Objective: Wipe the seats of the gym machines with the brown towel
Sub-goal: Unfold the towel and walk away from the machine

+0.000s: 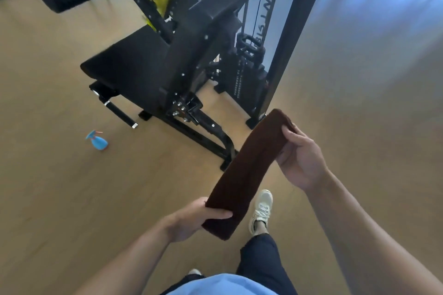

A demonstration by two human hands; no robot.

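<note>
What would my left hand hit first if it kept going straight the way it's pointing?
Beyond the brown towel it grips, the left hand points toward the white shoe, probably meeting it first, though depth is unclear.

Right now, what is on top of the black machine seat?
Nothing lies on the seat. The brown towel is off it, gripped by the left hand and right hand. Its far edge is hidden.
</note>
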